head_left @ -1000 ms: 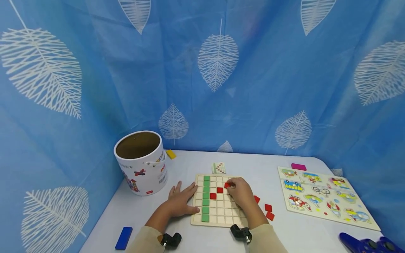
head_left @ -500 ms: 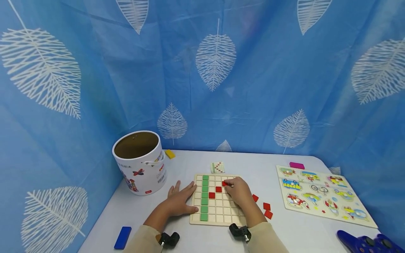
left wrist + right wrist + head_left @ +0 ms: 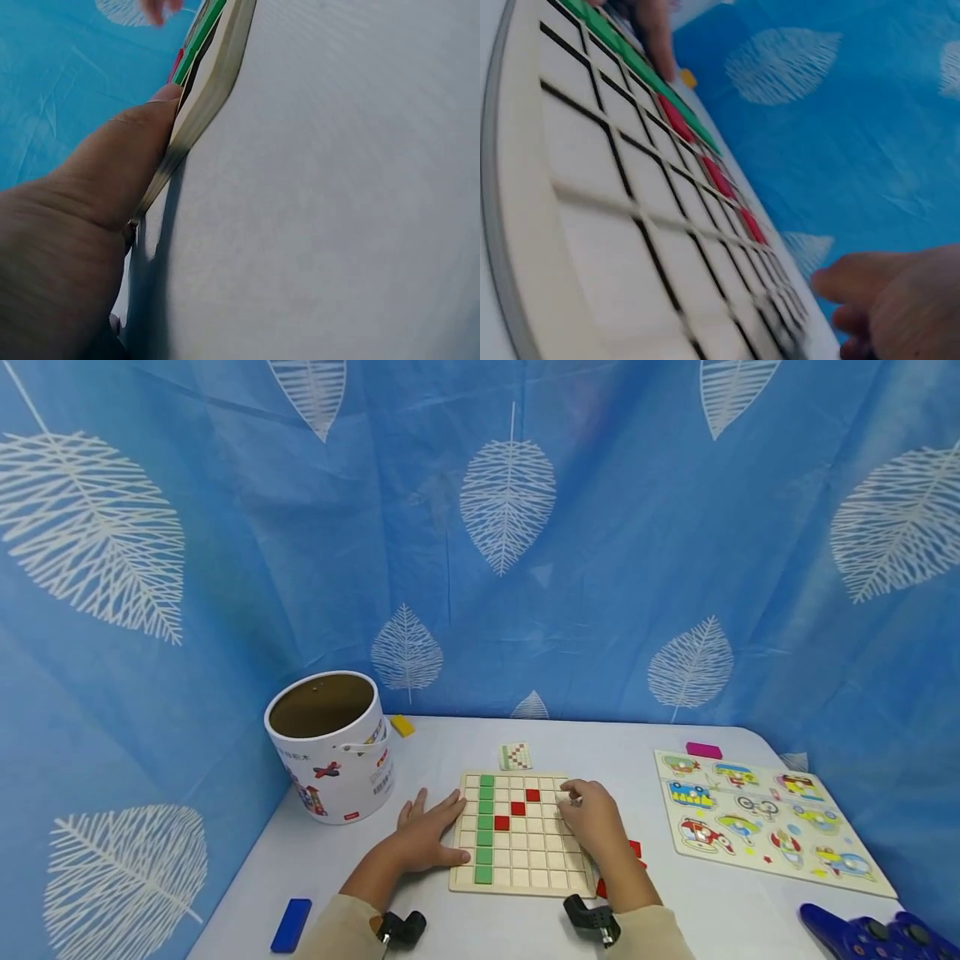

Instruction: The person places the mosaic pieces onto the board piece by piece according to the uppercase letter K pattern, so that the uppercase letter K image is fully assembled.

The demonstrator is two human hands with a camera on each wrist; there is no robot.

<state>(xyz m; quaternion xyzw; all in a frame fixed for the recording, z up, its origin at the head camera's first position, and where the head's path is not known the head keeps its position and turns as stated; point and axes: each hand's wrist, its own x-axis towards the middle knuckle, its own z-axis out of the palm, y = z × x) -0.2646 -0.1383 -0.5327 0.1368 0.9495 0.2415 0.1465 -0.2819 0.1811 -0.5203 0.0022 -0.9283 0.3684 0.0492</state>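
The square wooden grid board (image 3: 521,832) lies flat on the pale table (image 3: 450,743) right in front of the person, with a green column of tiles (image 3: 486,829) down its left side and three red square tiles (image 3: 517,808) stepping up in a diagonal. The left hand (image 3: 423,839) lies flat, fingers spread, thumb against the board's left edge, bracing it. The right hand (image 3: 594,821) hovers over the right-hand cells, fingers loosely curled and apparently empty, though the right wrist view is too blurred to be sure. Looks like a tile has just gone in; the next move calls for fetching another from the loose red tiles (image 3: 634,848), mostly hidden behind that wrist. Beyond sit a small pattern card (image 3: 515,756) and a white cardboard bucket (image 3: 330,747), whose inside is hard to make out.
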